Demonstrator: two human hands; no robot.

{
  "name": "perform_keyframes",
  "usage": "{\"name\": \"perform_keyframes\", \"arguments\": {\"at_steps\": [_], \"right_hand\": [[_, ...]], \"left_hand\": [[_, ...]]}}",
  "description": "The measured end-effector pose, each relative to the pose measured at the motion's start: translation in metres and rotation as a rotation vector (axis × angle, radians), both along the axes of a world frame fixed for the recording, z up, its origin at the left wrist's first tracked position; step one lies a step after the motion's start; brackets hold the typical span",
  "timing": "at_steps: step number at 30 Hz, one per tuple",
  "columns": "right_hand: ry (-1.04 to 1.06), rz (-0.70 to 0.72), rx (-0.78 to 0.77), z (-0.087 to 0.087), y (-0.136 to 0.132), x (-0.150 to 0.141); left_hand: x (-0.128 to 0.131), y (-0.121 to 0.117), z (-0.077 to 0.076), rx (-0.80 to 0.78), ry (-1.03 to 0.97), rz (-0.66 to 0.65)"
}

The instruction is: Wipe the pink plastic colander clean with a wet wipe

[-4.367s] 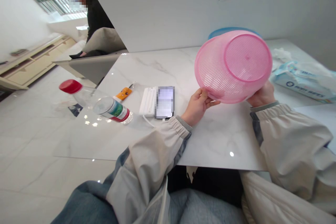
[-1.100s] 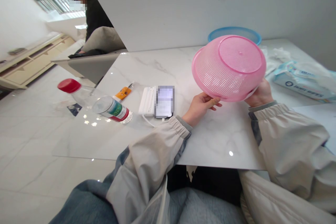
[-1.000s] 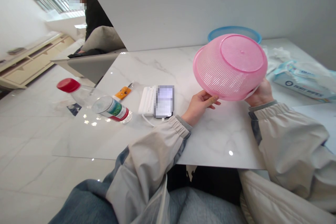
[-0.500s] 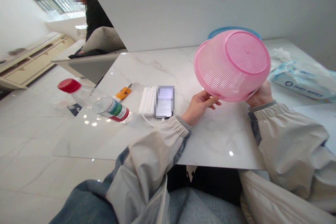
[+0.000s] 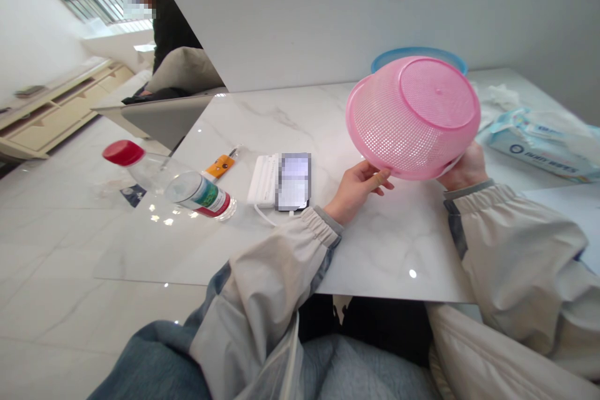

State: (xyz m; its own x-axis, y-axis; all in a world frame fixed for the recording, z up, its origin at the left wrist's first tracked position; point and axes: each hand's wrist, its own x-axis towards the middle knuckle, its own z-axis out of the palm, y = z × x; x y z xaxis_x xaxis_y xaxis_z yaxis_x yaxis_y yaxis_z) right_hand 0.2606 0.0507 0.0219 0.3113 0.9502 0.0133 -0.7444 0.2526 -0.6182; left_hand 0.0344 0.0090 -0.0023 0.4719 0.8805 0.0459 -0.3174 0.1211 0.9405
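A pink perforated plastic colander (image 5: 403, 119) is held up in the air above the marble table, tilted with its solid round base facing up and to the right. My right hand (image 5: 464, 169) grips its far lower rim, with the fingers hidden behind it. My left hand (image 5: 356, 189) supports the near lower edge, its fingertips under the rim. Nothing else is in either hand. A white power bank (image 5: 263, 181) and a phone (image 5: 293, 181) with a pixelated screen lie to the left of my left hand.
A clear bottle with a red cap (image 5: 173, 184) lies on the table's left part, near an orange lighter (image 5: 220, 166). A blue basin (image 5: 419, 56) stands behind the colander, and a packet of wipes (image 5: 539, 150) lies right. A seated person (image 5: 171, 31) is reflected in a mirror.
The colander has rocked slightly in my hands, its base turning a little from one side to the other. The objects on the table have not moved.
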Motion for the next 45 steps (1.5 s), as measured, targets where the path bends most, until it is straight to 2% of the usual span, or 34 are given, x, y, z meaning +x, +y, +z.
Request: {"name": "perform_keyframes", "arguments": {"at_steps": [27, 39, 45], "right_hand": [[0.052, -0.028, -0.009, 0.0036, 0.0004, -0.005], [-0.065, -0.031, -0.001, 0.0013, -0.0001, -0.0022], [-0.043, -0.058, -0.033, 0.0043, -0.0013, -0.0062]], "left_hand": [[0.0001, -0.0006, 0.0002, -0.007, -0.005, 0.001], [0.0002, -0.0008, -0.0007, -0.005, -0.003, 0.001], [-0.0002, -0.0008, 0.0001, -0.002, -0.002, -0.001]]}}
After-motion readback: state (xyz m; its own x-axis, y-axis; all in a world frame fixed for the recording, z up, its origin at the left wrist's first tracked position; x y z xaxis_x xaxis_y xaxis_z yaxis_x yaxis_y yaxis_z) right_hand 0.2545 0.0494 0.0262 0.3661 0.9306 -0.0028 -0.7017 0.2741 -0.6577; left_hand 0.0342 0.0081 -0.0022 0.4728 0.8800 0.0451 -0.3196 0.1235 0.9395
